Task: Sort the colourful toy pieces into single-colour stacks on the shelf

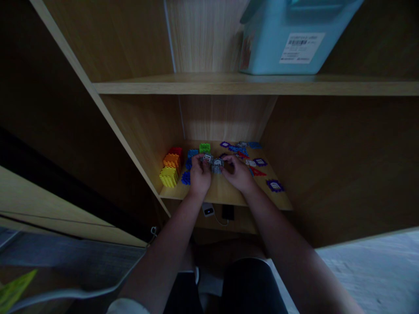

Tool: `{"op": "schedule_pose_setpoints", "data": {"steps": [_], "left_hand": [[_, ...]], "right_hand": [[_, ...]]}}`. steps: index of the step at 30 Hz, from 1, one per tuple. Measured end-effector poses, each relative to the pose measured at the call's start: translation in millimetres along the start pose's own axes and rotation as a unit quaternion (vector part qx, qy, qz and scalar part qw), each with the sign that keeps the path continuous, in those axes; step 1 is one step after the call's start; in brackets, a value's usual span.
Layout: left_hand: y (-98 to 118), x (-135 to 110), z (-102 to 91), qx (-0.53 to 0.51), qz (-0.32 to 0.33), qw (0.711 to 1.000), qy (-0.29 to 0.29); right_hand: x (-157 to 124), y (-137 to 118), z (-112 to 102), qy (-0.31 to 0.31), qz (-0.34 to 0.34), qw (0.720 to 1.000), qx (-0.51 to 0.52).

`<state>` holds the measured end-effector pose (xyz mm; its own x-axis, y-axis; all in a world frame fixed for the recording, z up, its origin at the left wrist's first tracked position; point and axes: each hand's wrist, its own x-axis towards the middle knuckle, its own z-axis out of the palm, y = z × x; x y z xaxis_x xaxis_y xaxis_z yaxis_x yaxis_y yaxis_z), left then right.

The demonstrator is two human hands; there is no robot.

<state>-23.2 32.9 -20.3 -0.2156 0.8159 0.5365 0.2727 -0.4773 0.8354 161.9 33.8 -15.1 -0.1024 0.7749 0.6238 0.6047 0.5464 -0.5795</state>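
Observation:
Low in a wooden cabinet, both my hands meet over a shelf of plastic interlocking tiles. My left hand (200, 174) is closed on a grey interlocking tile (207, 158). My right hand (238, 172) pinches the edge of a second grey tile (218, 163), right beside the first. Whether the two tiles are joined I cannot tell. Left of my left hand stand yellow (169, 177), orange (172, 162) and red tile stacks, and blue tiles (186, 177). A green stack (204, 148) sits behind. Around my right hand lie loose purple-framed tiles (275, 186) and red triangular pieces (258, 172).
Above my hands runs an upper shelf (209, 87) with a light-blue bin (278, 48) on it. Cabinet side walls stand left and right. Below the tile shelf are a white device (208, 209), a cable and a black object (228, 212).

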Motion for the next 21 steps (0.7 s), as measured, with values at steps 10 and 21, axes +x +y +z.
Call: {"op": "schedule_pose_setpoints", "data": {"steps": [10,21], "left_hand": [[10,-1,-3.7,0.005,0.031,0.999,0.011],[10,-8,-3.0,0.000,0.074,0.997,-0.039]], "right_hand": [[-1,1,1,0.009,-0.007,1.000,0.007],[0,-16,-8,0.057,-0.100,0.992,0.046]]}}
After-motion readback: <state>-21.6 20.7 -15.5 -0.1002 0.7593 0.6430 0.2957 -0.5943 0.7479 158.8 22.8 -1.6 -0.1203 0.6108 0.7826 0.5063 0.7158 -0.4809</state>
